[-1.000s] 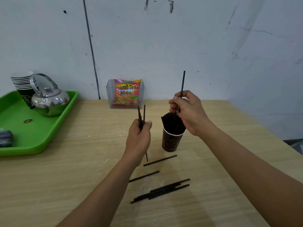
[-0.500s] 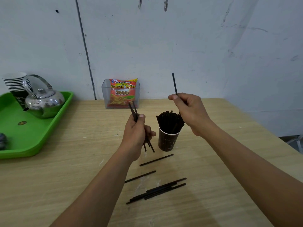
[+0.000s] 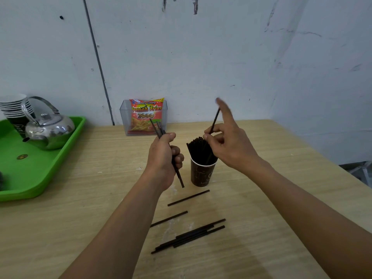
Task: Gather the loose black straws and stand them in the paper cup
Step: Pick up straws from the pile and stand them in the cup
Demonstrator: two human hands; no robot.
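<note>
A dark paper cup (image 3: 202, 175) stands mid-table, packed with upright black straws (image 3: 198, 150). My left hand (image 3: 164, 158) grips a few black straws (image 3: 159, 128) just left of the cup, tilted, their lower ends sticking out below the fist. My right hand (image 3: 225, 141) pinches a single straw (image 3: 215, 120) between thumb and middle fingers above the cup's right rim, index finger raised. Several loose straws lie nearer me: one single (image 3: 188, 197), another (image 3: 169, 218), and a bundle (image 3: 190, 236).
A green tray (image 3: 60, 156) at the left carries a steel kettle (image 3: 47, 129) and stacked paper cups (image 3: 14, 106). A clear box with a French fries snack bag (image 3: 146, 116) stands against the wall. The table's right edge (image 3: 330, 164) runs diagonally.
My right hand has lowered its single straw toward the cup's right side and raised its index finger. My left hand keeps its straws, tilted a little more.
</note>
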